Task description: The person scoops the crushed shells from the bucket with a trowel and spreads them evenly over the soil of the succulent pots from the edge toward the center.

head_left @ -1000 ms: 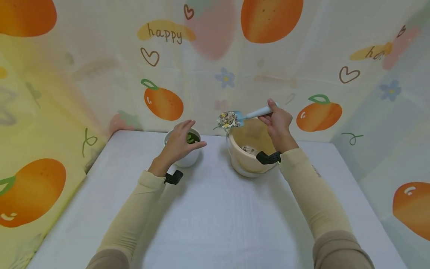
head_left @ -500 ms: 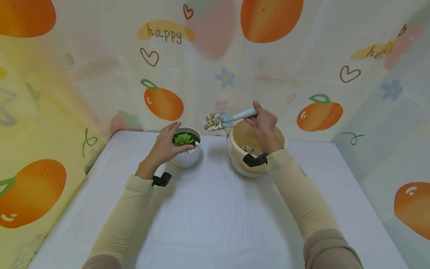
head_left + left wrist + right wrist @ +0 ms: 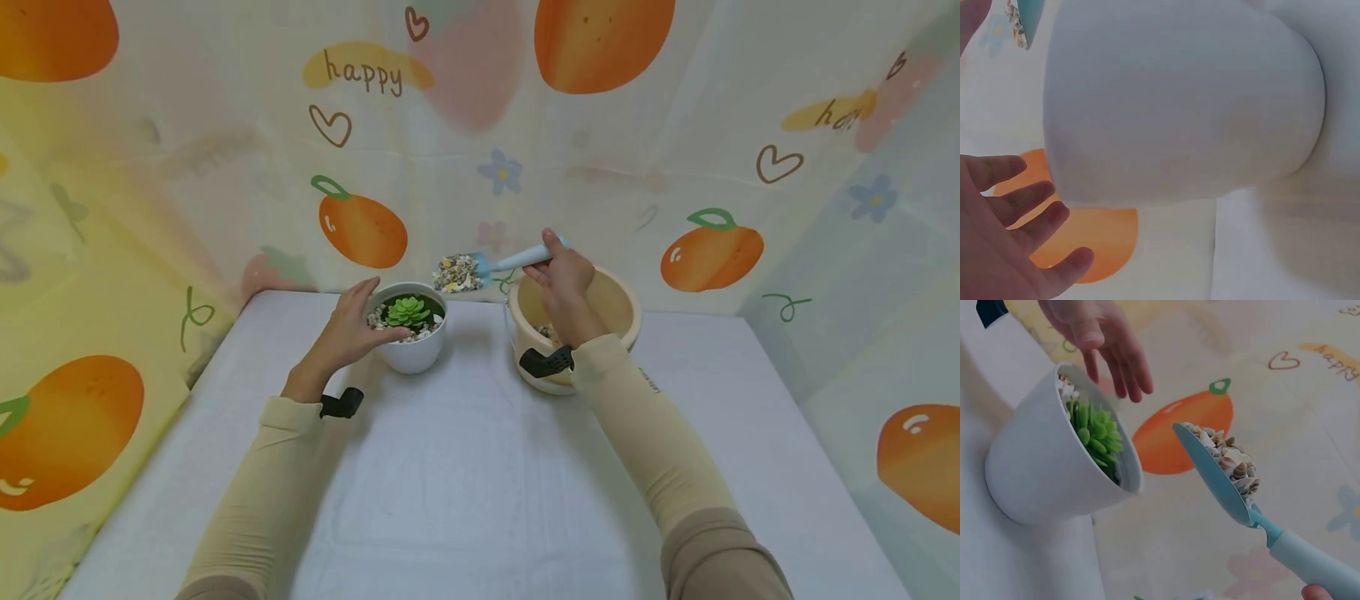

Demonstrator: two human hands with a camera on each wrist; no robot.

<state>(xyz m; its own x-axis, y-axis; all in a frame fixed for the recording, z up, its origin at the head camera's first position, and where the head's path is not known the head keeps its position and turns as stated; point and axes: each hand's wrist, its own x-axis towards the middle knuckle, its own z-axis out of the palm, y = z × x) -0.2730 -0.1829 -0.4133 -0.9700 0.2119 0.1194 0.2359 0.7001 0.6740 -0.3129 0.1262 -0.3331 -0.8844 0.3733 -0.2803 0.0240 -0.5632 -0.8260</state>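
Observation:
My right hand point(image 3: 567, 287) grips the pale handle of a light-blue trowel point(image 3: 517, 260), held level in the air. Its scoop point(image 3: 1213, 481) carries a heap of small seashells point(image 3: 1232, 459). Left of the scoop stands a white flowerpot point(image 3: 411, 357), upright, with a green succulent point(image 3: 408, 312) and pale bits inside. Beside the pot's left rim my left hand point(image 3: 347, 329) has its fingers and thumb spread and holds nothing. In the right wrist view this hand appears just above the rim; whether any fingertip touches it, I cannot tell.
Below my right forearm sits a cream bucket point(image 3: 617, 302) with a few shells at its bottom, partly hidden. A white cloth point(image 3: 450, 483) covers the table. Printed fabric point(image 3: 450, 167) with oranges hangs behind and on both sides.
My right hand has carried the loaded trowel leftward, from over the bucket to close by the white flowerpot. My left hand has drawn back left, uncovering the succulent.

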